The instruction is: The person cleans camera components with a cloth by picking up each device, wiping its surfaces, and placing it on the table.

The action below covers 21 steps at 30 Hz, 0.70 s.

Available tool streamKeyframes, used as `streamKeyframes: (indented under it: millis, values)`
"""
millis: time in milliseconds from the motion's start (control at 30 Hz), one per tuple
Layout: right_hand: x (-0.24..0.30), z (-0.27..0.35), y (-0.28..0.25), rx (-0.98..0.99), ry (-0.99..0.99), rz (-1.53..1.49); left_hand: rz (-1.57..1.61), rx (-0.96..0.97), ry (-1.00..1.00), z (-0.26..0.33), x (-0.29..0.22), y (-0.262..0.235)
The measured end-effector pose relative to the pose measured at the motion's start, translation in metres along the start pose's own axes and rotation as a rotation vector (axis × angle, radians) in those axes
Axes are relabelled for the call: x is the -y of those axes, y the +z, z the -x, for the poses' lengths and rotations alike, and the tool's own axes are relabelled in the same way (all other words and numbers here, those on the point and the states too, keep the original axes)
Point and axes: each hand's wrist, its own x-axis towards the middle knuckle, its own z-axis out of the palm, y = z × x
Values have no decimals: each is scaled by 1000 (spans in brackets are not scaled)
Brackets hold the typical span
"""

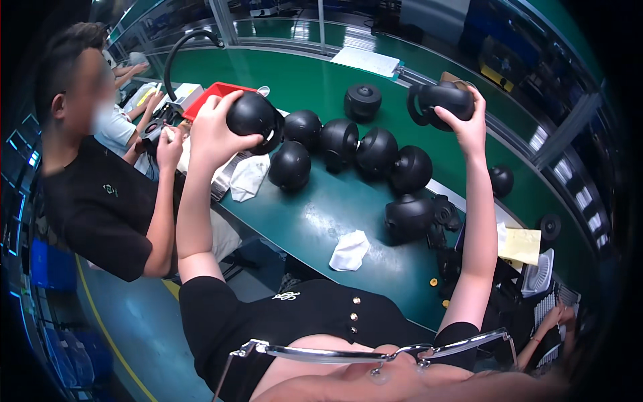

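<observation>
My left hand (218, 134) is raised at the left and grips a black ball-shaped housing (251, 112) between thumb and fingers. At the right, my raised right hand (470, 124) grips a black rounded housing (450, 104); a curved black band sticks out on its left side. Both are held up over the green table (311, 214). Between my arms stand several more black round housings, among them one (290, 165) just below my left hand, one (376, 153) in the middle and one (362, 102) apart at the back.
White cloths (349, 250) (250, 177) lie on the table. A red bin (218, 97) and a bent black hose (175, 63) stand at the far left. A co-worker (100, 167) is close on my left. Black parts (445, 214) and yellow paper (521, 246) lie right; another person's hands (559, 318) show lower right.
</observation>
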Motion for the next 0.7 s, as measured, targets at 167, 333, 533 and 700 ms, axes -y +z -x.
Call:
streamKeyframes:
  millis: [167, 333, 533, 700]
  values:
    - [22, 22, 7, 121, 61, -97, 176, 293, 257, 24, -79, 31]
    - [31, 44, 10, 237, 46, -146, 57, 520, 309, 63, -108, 113]
    - [39, 62, -10, 453, 193, -403, -132, 474, 53, 76, -110, 130]
    - [26, 64, -17, 670, 257, -598, 534, 145, 227, 57, -99, 128]
